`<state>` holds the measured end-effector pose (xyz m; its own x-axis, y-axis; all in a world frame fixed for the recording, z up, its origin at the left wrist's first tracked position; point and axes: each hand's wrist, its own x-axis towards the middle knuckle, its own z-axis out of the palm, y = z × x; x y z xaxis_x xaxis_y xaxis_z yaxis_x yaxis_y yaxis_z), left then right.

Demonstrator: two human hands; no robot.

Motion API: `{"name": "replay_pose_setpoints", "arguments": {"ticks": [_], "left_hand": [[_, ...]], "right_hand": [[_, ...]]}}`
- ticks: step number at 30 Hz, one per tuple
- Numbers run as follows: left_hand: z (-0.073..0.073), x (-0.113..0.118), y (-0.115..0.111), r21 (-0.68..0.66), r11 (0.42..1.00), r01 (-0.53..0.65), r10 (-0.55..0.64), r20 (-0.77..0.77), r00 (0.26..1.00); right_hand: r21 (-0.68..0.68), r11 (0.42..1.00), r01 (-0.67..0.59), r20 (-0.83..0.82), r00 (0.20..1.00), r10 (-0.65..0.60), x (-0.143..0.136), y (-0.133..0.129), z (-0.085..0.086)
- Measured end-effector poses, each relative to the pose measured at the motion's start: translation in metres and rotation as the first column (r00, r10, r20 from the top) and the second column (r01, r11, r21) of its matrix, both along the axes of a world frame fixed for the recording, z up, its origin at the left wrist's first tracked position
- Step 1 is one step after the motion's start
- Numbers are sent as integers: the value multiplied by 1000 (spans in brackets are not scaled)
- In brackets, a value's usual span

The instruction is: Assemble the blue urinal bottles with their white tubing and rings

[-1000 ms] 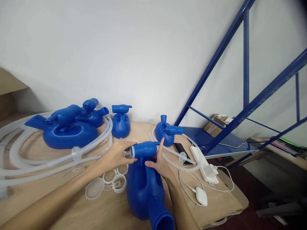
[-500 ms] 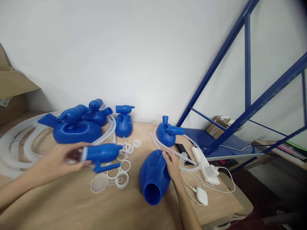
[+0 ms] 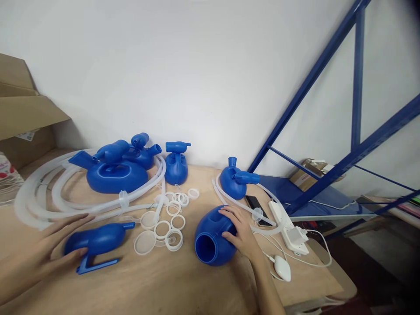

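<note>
On the left of the table, my left hand (image 3: 54, 249) is around the wide end of a blue plastic spouted piece (image 3: 105, 239) with a flat side handle. Its fingers are stretched out and apart, and the thumb overlaps the piece, which lies on its side. My right hand (image 3: 239, 229) grips a blue urinal bottle (image 3: 210, 223) by its upper right side, near the handle. That bottle lies tilted, its round open mouth turned towards me. Between the hands lie several white rings (image 3: 162, 229) and translucent discs (image 3: 145, 242).
Behind are more blue bottles (image 3: 114, 179) topped with spouted pieces, and coiled clear tubing (image 3: 36, 199). At right lie another bottle (image 3: 232, 183), a phone (image 3: 257, 208), a power strip (image 3: 284, 223) and a white charger case (image 3: 282, 267). A cardboard box (image 3: 29, 116) and blue rack (image 3: 315, 74) flank the table.
My left hand has moved left and down, bringing the spouted piece onto the table and spreading its fingers. The bottle under my right hand has turned slightly, its mouth shifting left and up.
</note>
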<state>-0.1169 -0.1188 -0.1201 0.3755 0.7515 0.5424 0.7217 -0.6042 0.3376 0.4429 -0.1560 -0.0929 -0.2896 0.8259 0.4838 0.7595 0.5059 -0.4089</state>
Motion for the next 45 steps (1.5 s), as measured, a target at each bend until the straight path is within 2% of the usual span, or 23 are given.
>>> {"name": "replay_pose_setpoints", "arguments": {"ticks": [2, 3, 5, 6, 8, 11, 14, 18, 21, 23, 25, 27, 29, 31, 35, 38, 42, 45], "left_hand": [[10, 33, 2, 93, 996, 4, 0, -41, 999], [14, 55, 0, 54, 997, 57, -53, -77, 996], [19, 102, -4, -45, 980, 196, -201, -228, 953], [18, 124, -4, -41, 967, 252, -254, -274, 928], [14, 160, 1, -132, 962, 237, -270, -378, 886], [6, 189, 19, -295, 936, 191, -317, -475, 821], [5, 201, 34, -399, 899, 181, -375, -485, 790], [14, 209, 39, -443, 874, 201, -402, -424, 812], [26, 206, 45, -435, 880, 191, -374, -386, 843], [40, 203, 53, -419, 892, 172, -334, -352, 874], [57, 206, 61, -430, 881, 199, -322, -236, 917], [71, 217, 65, -463, 835, 296, -349, -30, 937], [78, 236, 66, -452, 790, 414, -390, 151, 908], [78, 254, 64, -392, 786, 478, -430, 209, 878], [74, 267, 64, -349, 782, 517, -477, 199, 856], [83, 261, 68, -368, 760, 536, -516, 160, 841], [101, 257, 65, -328, 772, 544, -564, 41, 825], [99, 265, 57, -299, 759, 579, -616, -39, 787]], "right_hand": [[8, 991, 130, 103, 986, -131, -4, -3, 2], [28, 971, 237, 150, 960, -238, -8, -4, 2], [97, 889, 448, 232, 858, -458, -18, -5, 1], [134, 842, 522, 263, 801, -538, -23, -6, 0], [171, 798, 577, 305, 740, -600, -28, -6, 1], [105, 850, 515, 300, 799, -521, -26, -7, 7], [25, 891, 452, 230, 865, -445, -17, -7, 14], [-20, 884, 466, 159, 875, -458, -13, -6, 17], [-17, 888, 460, 121, 882, -455, -14, -6, 16], [-11, 895, 446, 106, 890, -442, -15, -7, 15], [-16, 899, 437, 96, 896, -434, -15, -7, 15], [-26, 899, 436, 86, 897, -433, -15, -7, 15], [-38, 900, 435, 77, 899, -431, -16, -7, 15], [-47, 903, 428, 66, 903, -425, -17, -7, 14], [-75, 913, 402, 54, 916, -399, -19, -8, 14], [-91, 909, 406, 63, 913, -402, -18, -9, 14], [-90, 908, 409, 67, 912, -404, -18, -10, 12], [-97, 910, 402, 66, 915, -398, -19, -11, 13]]}}
